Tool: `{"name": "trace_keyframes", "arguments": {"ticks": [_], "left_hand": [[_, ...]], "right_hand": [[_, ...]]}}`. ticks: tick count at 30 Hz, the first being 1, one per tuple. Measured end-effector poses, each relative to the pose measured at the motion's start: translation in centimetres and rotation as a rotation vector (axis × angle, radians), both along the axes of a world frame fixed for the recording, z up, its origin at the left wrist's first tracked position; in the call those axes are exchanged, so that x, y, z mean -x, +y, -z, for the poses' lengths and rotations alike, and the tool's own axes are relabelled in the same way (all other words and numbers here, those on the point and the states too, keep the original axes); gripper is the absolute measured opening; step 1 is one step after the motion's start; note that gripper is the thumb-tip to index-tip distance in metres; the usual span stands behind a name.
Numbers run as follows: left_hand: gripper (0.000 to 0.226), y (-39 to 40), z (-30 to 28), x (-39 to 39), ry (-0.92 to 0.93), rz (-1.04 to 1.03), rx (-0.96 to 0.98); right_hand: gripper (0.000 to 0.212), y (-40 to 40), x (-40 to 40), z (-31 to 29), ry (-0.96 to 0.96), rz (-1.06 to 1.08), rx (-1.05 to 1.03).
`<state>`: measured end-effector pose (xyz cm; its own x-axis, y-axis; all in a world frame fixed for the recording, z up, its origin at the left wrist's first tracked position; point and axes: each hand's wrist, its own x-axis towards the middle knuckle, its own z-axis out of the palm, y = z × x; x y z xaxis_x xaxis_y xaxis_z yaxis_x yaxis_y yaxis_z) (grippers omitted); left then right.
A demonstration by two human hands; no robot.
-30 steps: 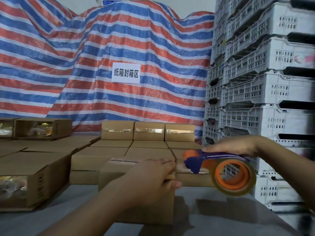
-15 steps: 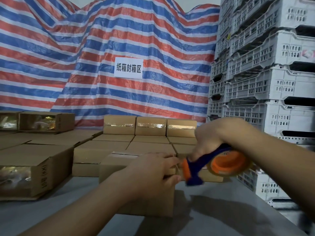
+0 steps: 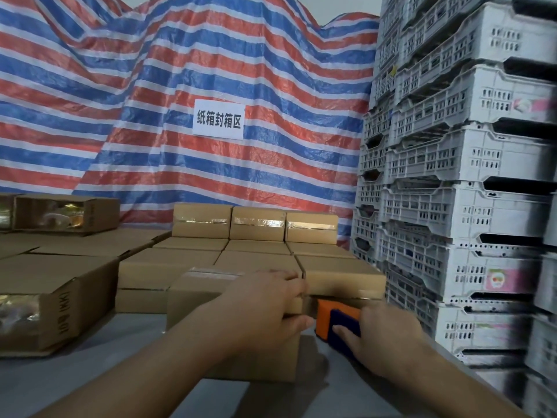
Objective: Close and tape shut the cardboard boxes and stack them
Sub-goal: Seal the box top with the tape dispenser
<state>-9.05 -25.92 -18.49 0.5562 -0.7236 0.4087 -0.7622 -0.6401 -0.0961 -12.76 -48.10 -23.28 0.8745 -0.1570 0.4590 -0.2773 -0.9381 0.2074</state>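
A closed brown cardboard box (image 3: 211, 300) at frame centre is gripped by the left hand (image 3: 265, 309); an orange-and-blue tape dispenser (image 3: 337, 322) is clasped against it by the right hand (image 3: 382, 336).

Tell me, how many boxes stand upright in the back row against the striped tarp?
3. The left box, the middle box and the right box stand side by side, each with tape across its front. More may be hidden behind them.

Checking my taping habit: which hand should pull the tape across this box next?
Right. The right hand already grips the tape dispenser at the box edge; the left hand grips the box.
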Motion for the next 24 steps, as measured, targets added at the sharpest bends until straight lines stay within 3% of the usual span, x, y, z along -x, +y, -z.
{"name": "trace_keyframes", "arguments": {"ticks": [5,7,9,11,13,15,21,24], "left_hand": [[0.057,0.0,0.2,-0.4,-0.008,0.009,0.014],[0.059,0.0,0.2,-0.5,-0.006,0.014,0.026],[0.065,0.0,0.3,-0.5,0.002,0.014,0.04],[0.079,0.2,0.4,-0.6,0.019,0.012,0.075],[0.095,0.4,0.4,-0.5,0.051,0.012,0.111],[0.106,0.5,0.3,-0.3,0.077,0.009,0.119],[0.114,0.3,0.4,-0.2,0.124,-0.019,0.136],[0.112,0.2,0.5,-0.2,0.132,-0.018,0.159]], "right_hand": [[0.071,1.2,0.3,-1.6,-0.04,0.066,-0.006],[0.072,2.3,0.3,-3.1,-0.111,-0.018,-0.127],[0.066,3.8,0.2,-4.4,-0.169,-0.241,-0.467],[0.056,5.9,-0.2,-5.1,-0.172,-0.423,-0.942],[0.058,8.3,-0.9,-4.9,-0.114,-0.466,-1.379],[0.063,10.0,-1.5,-3.9,-0.068,-0.475,-1.674],[0.043,11.0,-1.7,-2.0,-0.211,-0.529,-1.905],[0.053,10.8,-1.8,-1.8,-0.219,-0.497,-1.927]]}}
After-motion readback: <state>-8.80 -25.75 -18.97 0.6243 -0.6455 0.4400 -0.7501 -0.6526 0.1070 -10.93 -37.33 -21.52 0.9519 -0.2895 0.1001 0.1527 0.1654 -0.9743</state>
